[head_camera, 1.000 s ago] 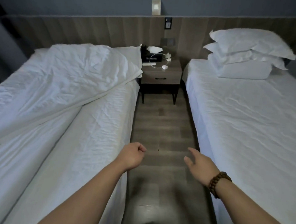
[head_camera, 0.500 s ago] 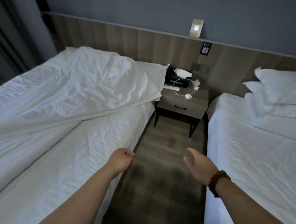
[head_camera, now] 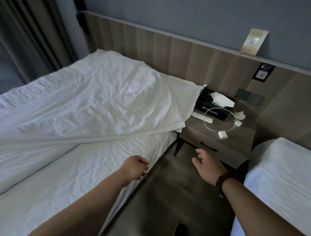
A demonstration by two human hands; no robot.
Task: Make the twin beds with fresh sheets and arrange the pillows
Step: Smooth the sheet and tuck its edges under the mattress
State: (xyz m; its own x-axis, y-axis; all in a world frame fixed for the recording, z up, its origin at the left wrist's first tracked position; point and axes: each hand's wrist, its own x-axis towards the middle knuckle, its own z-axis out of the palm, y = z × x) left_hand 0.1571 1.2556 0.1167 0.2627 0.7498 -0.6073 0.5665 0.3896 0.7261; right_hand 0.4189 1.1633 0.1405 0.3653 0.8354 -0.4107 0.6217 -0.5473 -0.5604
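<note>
Left hand loosely curled over bed edge, right hand fingers spread, both empty, likely poised to pull the folded-back sheet.

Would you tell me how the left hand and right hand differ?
The left hand has loosely curled fingers; the right hand has them spread. The left hand is over the white bed's edge; the right hand over the dark floor. The right hand's wrist wears a dark bead bracelet; the left hand's is bare. Both seem empty.
</note>
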